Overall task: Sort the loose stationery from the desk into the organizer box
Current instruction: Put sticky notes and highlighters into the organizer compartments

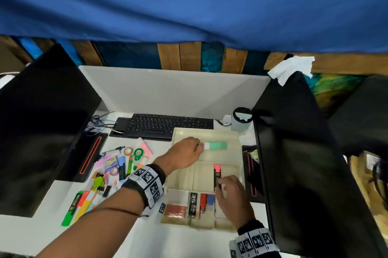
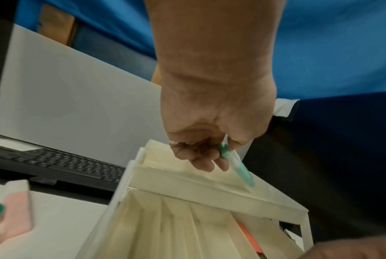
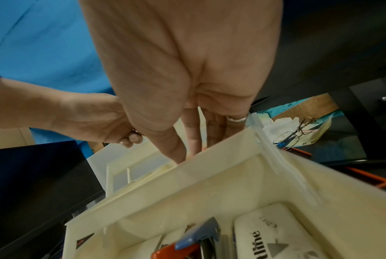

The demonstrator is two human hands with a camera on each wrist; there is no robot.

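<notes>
The cream organizer box [image 1: 210, 130] lies open on the white desk in front of the keyboard. My left hand [image 1: 200, 146] reaches over its long far compartment and pinches the white end of a flat green item [image 1: 217, 145]. The left wrist view shows the left hand [image 2: 221, 154] with curled fingers and the green item [image 2: 243, 172] slanting down into the box [image 2: 187, 182]. My right hand [image 1: 220, 186] pinches the near end of a pink-capped highlighter [image 1: 217, 171] lying in the middle right compartment. From the right wrist, the right hand [image 3: 187, 149] dips behind a box wall [image 3: 209, 175], hiding the highlighter.
Loose stationery [image 1: 113, 165] is heaped left of the box, with a green highlighter [image 1: 70, 213] nearer me. The near compartments hold a red stapler [image 1: 203, 201] and a black staple box [image 1: 192, 203]. Dark monitors [image 1: 42, 121] stand on both sides, behind a black keyboard [image 1: 168, 125] and a cup [image 1: 241, 119].
</notes>
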